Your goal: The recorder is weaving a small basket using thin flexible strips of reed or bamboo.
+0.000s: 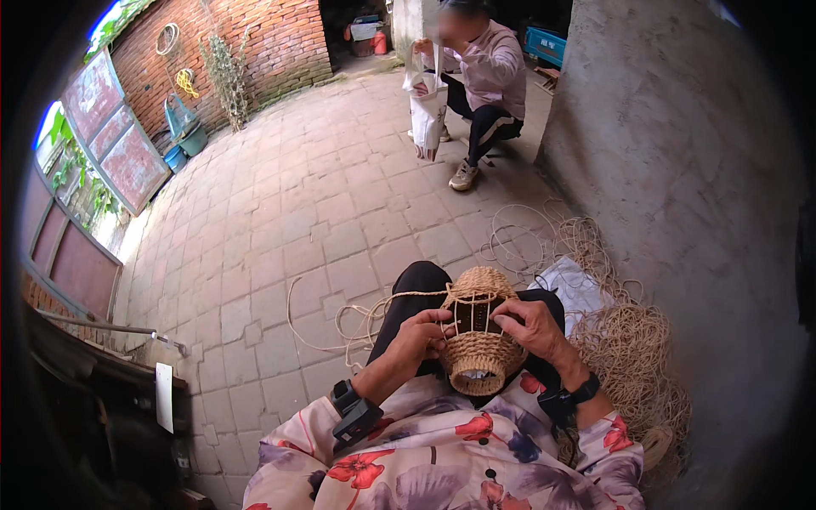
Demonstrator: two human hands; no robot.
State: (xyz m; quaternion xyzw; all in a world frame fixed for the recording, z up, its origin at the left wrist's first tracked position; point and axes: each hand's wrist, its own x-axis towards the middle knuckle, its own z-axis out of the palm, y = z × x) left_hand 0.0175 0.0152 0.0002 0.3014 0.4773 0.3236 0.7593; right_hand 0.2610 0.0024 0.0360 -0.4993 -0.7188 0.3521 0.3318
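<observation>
Outdoors, square reddish-grey pavers cover a yard, running to a far brick wall; a rusty metal gate stands on the left, and a rough grey wall rises on the right. Near, in a seated person's lap, rests a tan woven basket with a gap of bare upright strands around its middle. The left hand has its fingers half curled against the basket's left side; the right hand has fingertips drawn close together at the gap's right; whether either grips a strand, I cannot tell. Loose cord heaps at right beside a white sack. Farther off, another person crouches, holding a white bag.
</observation>
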